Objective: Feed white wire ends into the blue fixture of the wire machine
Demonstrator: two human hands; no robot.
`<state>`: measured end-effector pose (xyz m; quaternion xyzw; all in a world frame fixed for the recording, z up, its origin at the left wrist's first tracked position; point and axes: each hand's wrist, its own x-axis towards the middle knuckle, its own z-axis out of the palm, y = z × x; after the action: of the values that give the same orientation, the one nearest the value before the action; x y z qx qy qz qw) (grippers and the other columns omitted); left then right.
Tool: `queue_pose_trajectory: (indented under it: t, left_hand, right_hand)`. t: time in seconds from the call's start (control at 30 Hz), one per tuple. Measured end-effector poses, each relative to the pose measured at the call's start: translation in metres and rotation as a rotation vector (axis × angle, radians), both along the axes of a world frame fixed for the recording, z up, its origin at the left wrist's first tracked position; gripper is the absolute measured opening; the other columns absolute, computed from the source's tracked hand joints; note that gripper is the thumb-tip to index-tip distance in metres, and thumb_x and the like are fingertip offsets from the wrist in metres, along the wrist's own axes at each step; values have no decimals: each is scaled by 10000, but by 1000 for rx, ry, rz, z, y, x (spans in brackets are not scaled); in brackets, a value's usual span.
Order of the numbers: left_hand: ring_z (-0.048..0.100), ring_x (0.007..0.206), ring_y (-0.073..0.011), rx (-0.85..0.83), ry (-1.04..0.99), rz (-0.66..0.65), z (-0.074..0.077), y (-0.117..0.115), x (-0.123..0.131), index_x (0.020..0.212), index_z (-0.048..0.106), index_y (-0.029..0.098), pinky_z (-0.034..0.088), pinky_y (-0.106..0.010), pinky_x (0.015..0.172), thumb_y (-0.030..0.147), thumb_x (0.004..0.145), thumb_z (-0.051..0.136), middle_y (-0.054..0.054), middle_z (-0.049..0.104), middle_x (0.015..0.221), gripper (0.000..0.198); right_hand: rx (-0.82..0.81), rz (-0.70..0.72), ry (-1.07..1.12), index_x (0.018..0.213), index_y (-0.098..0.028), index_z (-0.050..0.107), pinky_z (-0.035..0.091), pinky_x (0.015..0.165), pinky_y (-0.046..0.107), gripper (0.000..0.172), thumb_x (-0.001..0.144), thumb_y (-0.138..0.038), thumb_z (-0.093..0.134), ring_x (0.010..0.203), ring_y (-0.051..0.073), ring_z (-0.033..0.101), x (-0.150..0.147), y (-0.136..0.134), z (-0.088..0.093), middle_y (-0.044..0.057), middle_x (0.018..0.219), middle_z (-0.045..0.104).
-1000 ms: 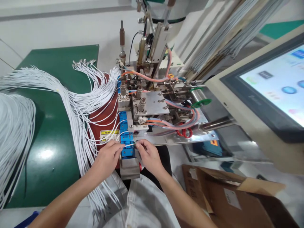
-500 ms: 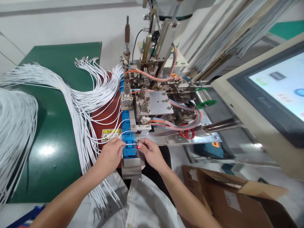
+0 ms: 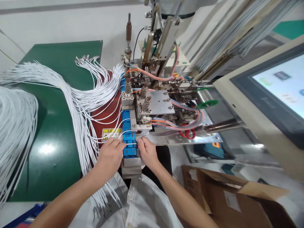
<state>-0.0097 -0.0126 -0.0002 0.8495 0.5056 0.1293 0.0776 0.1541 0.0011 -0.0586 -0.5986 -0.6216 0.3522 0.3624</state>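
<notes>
A white cable (image 3: 131,144) lies across the blue fixture blocks (image 3: 129,152) at the near end of the machine. My left hand (image 3: 112,155) is closed on this cable at the left edge of the blocks. On the other side, my right hand (image 3: 147,152) is closed at the cable's right end, with thumb and fingers pressed together; its fingertips hide the tip. More white cables (image 3: 78,126) fan out from a large bundle at the left, and several run into the blue blocks farther up.
The metal machine (image 3: 155,103) with orange hoses rises beyond my hands. A green table (image 3: 54,171) bears another cable coil (image 3: 17,126) at left. A wire spool (image 3: 205,98), a screen (image 3: 282,82) and an open cardboard box (image 3: 228,196) are on the right.
My right hand's fingers have closed more around the cable's right end, and the hand has turned slightly more upright. The left hand stays at the block's left edge. The view has shifted slightly.
</notes>
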Motion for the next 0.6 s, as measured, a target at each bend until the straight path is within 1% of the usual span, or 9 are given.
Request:
queue_pose_trajectory:
  t: [0.07, 0.1, 0.17, 0.23, 0.3, 0.37, 0.4, 0.5, 0.6]
  left_hand:
    - [579, 774, -216, 25, 69, -55, 3, -1, -1, 916, 616, 128, 479, -380, 739, 45, 824, 396, -96, 642, 850, 252]
    - [581, 813, -223, 28, 88, -76, 3, -2, -3, 974, 604, 118, 473, -389, 765, 40, 825, 386, -110, 645, 912, 275]
    - [560, 956, -236, 31, 110, -105, 3, -6, -9, 1114, 544, 110, 435, -408, 857, 52, 842, 374, -130, 609, 1086, 325]
    - [512, 1061, -242, 20, 104, -129, 5, -12, -18, 1171, 507, 123, 385, -424, 924, 104, 873, 380, -126, 563, 1181, 324]
    - [526, 1016, -223, -47, 60, -177, 12, -21, -29, 1077, 571, 152, 396, -394, 903, 172, 891, 409, -94, 607, 1084, 248]
    - [548, 866, -176, -238, 41, -254, 21, -31, -40, 897, 627, 193, 444, -305, 773, 234, 871, 479, -43, 625, 901, 155]
    - [539, 840, -169, -308, 50, -266, 26, -35, -44, 850, 630, 202, 441, -293, 746, 248, 849, 521, -30, 611, 869, 118]
    - [511, 851, -176, -365, 102, -263, 35, -45, -52, 725, 616, 195, 413, -302, 759, 208, 809, 581, -24, 574, 839, 92]
    - [488, 889, -193, -398, 167, -268, 38, -47, -53, 666, 598, 179, 390, -325, 793, 212, 771, 629, -26, 544, 844, 114]
  right_hand:
    - [-28, -47, 50, 567, -210, 373, 324, 531, 233, 335, 864, -366, 366, 520, 117, 397, 4, 1, 1, -45, 529, 385]
    - [-44, -88, 94, 582, -206, 406, 333, 541, 234, 337, 865, -384, 369, 531, 120, 408, 6, 2, 2, -41, 536, 405]
    - [-66, -176, 204, 622, -196, 466, 347, 555, 240, 344, 864, -420, 370, 548, 125, 425, 11, 2, 4, -31, 555, 442]
    - [-69, -226, 309, 632, -188, 494, 351, 552, 242, 369, 858, -455, 375, 549, 125, 425, 16, 2, 7, -25, 559, 450]
    - [-67, -245, 388, 612, -183, 496, 350, 541, 241, 400, 846, -488, 385, 543, 123, 418, 20, 0, 9, -22, 552, 444]
    - [-69, -249, 439, 594, -179, 497, 348, 531, 242, 425, 837, -512, 393, 534, 121, 415, 23, -2, 10, -19, 545, 447]
    - [-70, -247, 457, 587, -178, 496, 344, 524, 242, 432, 832, -519, 398, 527, 119, 411, 24, -3, 11, -18, 541, 449]
    - [-68, -227, 493, 567, -177, 484, 327, 507, 240, 429, 828, -511, 418, 511, 113, 395, 24, -5, 13, -22, 529, 444]
    - [-66, -193, 498, 558, -177, 476, 327, 519, 241, 411, 834, -478, 432, 519, 110, 396, 24, -7, 17, -24, 532, 439]
